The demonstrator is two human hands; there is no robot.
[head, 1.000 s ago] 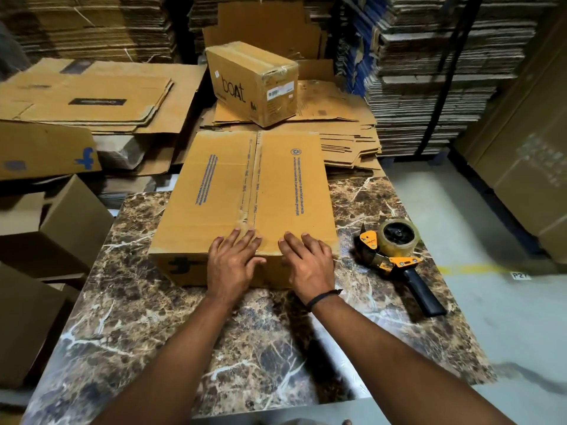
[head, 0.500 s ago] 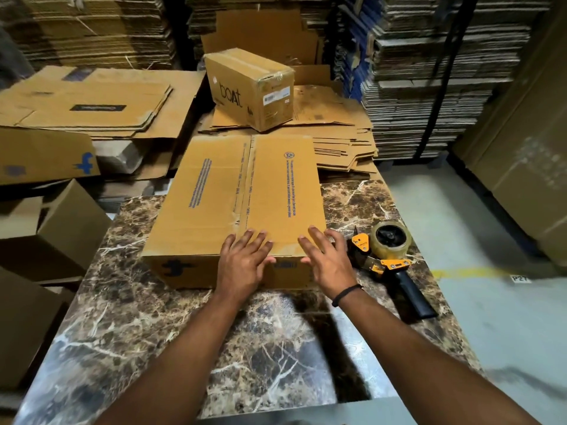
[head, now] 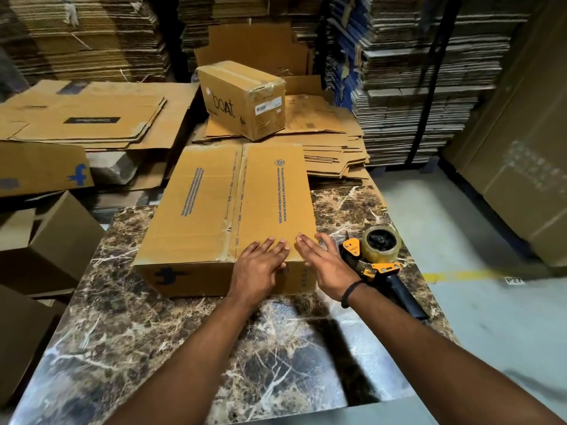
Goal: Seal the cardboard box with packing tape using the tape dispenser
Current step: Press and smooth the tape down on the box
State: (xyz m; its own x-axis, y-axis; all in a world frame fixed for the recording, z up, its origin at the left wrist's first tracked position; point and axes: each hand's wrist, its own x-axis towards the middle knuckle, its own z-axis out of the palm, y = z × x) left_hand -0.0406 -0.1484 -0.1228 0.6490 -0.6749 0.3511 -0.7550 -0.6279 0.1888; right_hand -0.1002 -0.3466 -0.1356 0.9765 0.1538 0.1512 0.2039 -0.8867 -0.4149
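Note:
A long brown cardboard box (head: 214,210) lies on the marble table (head: 184,348), its two top flaps folded shut with a centre seam running away from me. My left hand (head: 259,266) rests flat on the near end of the box, fingers apart. My right hand (head: 325,262) hovers at the box's near right corner, fingers spread and holding nothing. The tape dispenser (head: 379,259), orange and black with a clear tape roll, lies on the table just right of my right hand, its black handle pointing toward me.
A smaller taped box marked "boAt" (head: 242,98) sits on flattened cartons behind the table. Stacks of flat cardboard (head: 414,87) fill the back and right. Loose boxes (head: 46,240) crowd the left side. Grey floor with a yellow line (head: 460,274) lies right of the table.
My right hand has slid off the box top toward its right corner, closer to the tape dispenser. My left hand has shifted right along the near edge. The view has tilted slightly.

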